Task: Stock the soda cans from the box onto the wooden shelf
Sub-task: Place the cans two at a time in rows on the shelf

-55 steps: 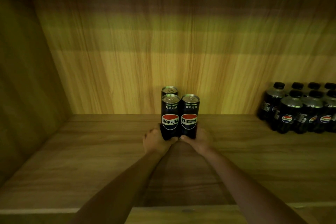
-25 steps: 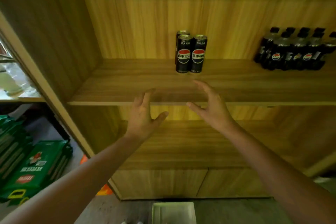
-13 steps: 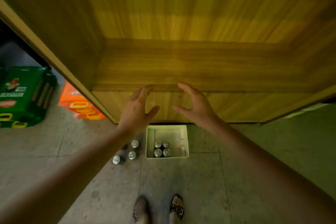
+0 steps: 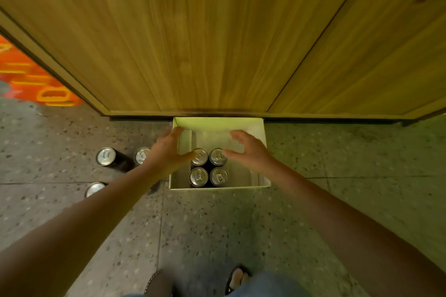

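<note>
With our left hand [image 4: 166, 152] and right hand [image 4: 251, 152] spread wide and empty mid-frame, we'd clamp the four silver-topped black soda cans [image 4: 209, 167] in the white cardboard box [image 4: 218, 123] low, together.

Single head cam, wide-angle, looks steeply down from standing height: box [image 4: 218, 125] at 12 o'clock near ctr, cabinet front [image 4: 193, 31] fills top, feet at 6.

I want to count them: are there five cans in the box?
No, the box holds four cans, standing two by two.
</note>
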{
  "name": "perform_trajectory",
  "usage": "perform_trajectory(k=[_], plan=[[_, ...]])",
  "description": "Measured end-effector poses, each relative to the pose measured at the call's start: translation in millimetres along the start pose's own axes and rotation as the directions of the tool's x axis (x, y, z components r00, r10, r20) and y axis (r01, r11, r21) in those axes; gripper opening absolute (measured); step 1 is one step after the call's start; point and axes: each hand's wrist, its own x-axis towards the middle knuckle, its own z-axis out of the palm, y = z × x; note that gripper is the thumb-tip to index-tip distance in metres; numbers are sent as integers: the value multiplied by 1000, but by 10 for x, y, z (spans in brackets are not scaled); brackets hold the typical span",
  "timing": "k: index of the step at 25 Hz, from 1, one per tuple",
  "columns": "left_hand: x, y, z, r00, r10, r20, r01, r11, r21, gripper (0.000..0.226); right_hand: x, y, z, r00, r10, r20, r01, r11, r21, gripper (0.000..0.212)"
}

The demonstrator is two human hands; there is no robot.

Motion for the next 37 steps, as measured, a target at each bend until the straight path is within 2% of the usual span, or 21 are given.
perform_trajectory(k=[4,9,12,14,17,21,25,29,33,37], plan=[[516,-481,655,999,-15,43,18,998,-67,75,578,604,597,1000,-8,9,8,1000,-8,69],[821,-682,1163,993,77,91,-62,985,-161,69,912,863,950,999,14,46,-15,999,39,69],[938,-676,1187,992,94,79,-84,989,-121,66,1016,881,961,999,-33,38,34,999,-36,73],[996,-657,1155,992,96,76,-88,992,-92,70,1079,856,939,998,-57,-31,53,993,-109,73],[1036,-610,1133,995,93,-21,-93,995,-32,78,1157,814,925,988,-58,-146,37,989,-142,77],[943,-577,1022,983,112,-148,-123,990,-62,76,1085,807,790,970,-58,-237,45,997,-57,70],[555,-151,344,966,91,-241,-134,977,-168,71,616,264,241,950,-86,-302,102,994,37,60],[-168,693,-862,957,158,-243,-229,927,-297,65,-175,-903,-628,937,-162,-308,183,982,41,57],[-1087,1569,-2129,945,221,-243,-317,810,-494,55,-1109,-2132,-1501,908,-239,-343,288,953,98,54],[-2008,2369,-3275,917,269,-295,-395,716,-576,52,-2062,-3307,-2325,865,-316,-389,393,910,134,53]])
